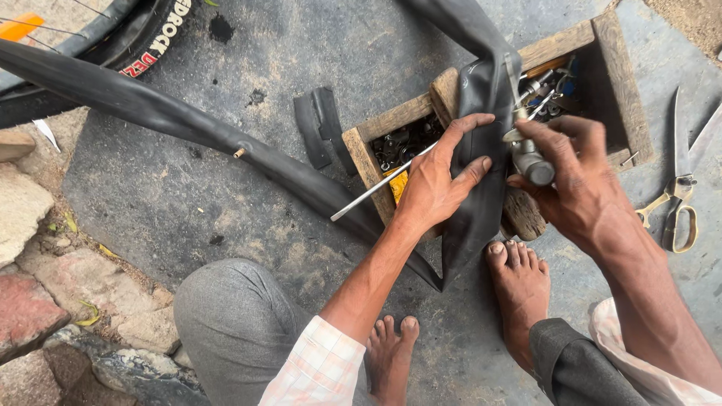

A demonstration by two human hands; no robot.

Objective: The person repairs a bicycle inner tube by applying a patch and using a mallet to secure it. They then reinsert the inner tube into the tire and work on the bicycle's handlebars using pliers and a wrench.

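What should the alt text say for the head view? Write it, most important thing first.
A person's left hand presses a black inner tube flat over a wooden toolbox, while the right hand holds a small grey metal tube against it. Large scissors lie on the concrete to the right.

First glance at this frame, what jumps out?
Centre frame, the left hand presses a black inner tube flat over a wooden toolbox, while the right hand holds a small metal canister against it. The tube trails off to the upper left. Big scissors lie on the ground at far right.
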